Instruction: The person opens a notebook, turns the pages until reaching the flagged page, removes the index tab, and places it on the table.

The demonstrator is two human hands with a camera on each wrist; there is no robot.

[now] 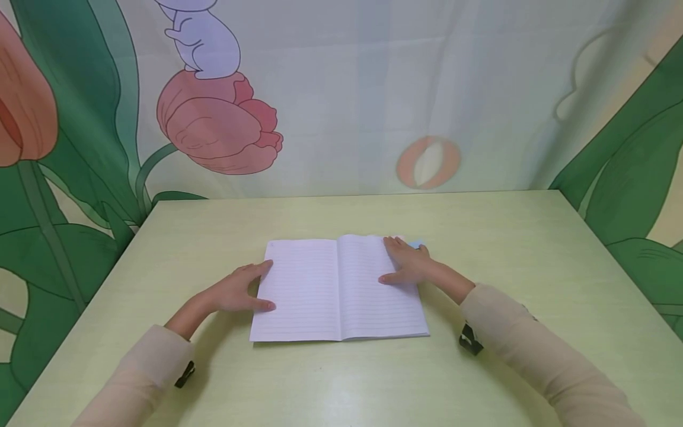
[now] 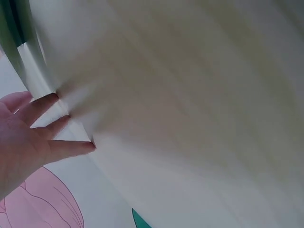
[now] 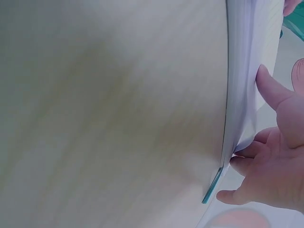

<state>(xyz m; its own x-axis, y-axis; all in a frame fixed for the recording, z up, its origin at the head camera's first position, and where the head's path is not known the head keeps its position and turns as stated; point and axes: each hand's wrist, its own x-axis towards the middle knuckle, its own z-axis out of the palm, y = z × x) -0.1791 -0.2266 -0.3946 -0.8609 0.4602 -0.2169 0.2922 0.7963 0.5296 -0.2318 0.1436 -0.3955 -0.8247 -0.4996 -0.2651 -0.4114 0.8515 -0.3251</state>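
Observation:
An open notebook (image 1: pixel 304 296) with lined white pages lies flat in the middle of the table. My left hand (image 1: pixel 235 290) is at its left edge, thumb and fingers spread, the thumb tip over the page margin. In the left wrist view, this left hand's fingers (image 2: pixel 71 148) are extended with their tips at the tabletop. My right hand (image 1: pixel 408 264) rests on the upper right page, thumb apart from the fingers. Seen from the right wrist, the page stack (image 3: pixel 242 71) is edge-on, and the right hand (image 3: pixel 270 147) touches its corner with loosely extended fingers.
A small light-blue item (image 1: pixel 416 244) shows just behind the right hand; its kind is unclear. In the right wrist view a thin teal strip (image 3: pixel 212 185) lies by the notebook's corner. A pale table (image 1: pixel 320 379) meets a printed curtain (image 1: pixel 341 118) at its back edge.

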